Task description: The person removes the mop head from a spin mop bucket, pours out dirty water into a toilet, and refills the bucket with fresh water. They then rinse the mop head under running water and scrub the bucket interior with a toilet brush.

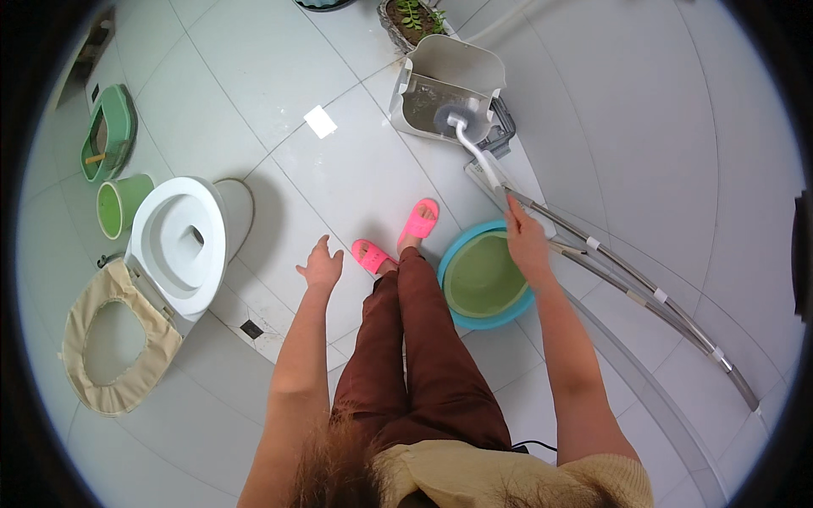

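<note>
My right hand (527, 244) grips the white handle of a scrub brush (473, 147) with a curved neck. Its round bristle head lies over the near part of a beige-grey mop bucket (456, 60); whether it touches the bottom is hard to tell. The inside of the bucket looks wet. To the left of my legs, my left hand (322, 263) hangs in the air with fingers spread and holds nothing. Below my right hand, a blue basin (477, 322) on the floor has a green basin or greenish contents inside it.
Long metal-handled mops (594, 243) lean at the right. A white toilet (216, 219) with a raised, fabric-covered seat (86, 324) stands left, beside a green bin (134, 193) and green litter tray (120, 127). A potted plant (397, 32) sits behind the bucket. A white card-like piece (320, 122) lies on the tiles.
</note>
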### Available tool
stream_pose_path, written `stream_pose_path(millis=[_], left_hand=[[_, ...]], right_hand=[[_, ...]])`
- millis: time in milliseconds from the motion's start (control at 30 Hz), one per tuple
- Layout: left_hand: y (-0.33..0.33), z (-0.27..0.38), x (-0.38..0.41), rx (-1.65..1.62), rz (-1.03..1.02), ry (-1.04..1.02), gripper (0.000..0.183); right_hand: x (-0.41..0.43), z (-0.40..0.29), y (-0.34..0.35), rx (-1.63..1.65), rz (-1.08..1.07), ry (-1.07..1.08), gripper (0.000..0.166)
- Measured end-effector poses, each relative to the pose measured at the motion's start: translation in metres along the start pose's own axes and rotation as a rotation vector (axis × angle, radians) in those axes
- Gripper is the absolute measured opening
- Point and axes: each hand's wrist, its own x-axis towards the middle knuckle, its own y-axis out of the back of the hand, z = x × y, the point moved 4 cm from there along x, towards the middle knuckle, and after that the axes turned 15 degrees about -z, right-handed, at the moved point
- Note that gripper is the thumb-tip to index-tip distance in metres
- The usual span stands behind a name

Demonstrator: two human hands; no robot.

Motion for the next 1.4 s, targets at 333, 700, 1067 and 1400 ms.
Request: stream_pose_path(millis=[333,700,1067,1400], left_hand=[[-0.016,-0.06,-0.002,-0.011,-0.02,0.091,0.055],[-0.052,-0.097,0.015,-0.007,-0.052,0.148,0.054],[-0.066,-0.084,0.014,-0.074,0.003,0.024,0.054],[-0.061,-0.089,0.011,-0.169,-0.048,0.103,0.053]], right_hand=[[0.012,0.027,-0.004,0.152,0.073,-0.002,0.028],[0.063,0.105,-0.088,0.484,-0.021,0.014,0.038],[0.047,0.08,-0.08,0.638,-0.186,-0.075,0.045],[0.022,0.053,-0.045,0.371,0.321,0.196,0.034]])
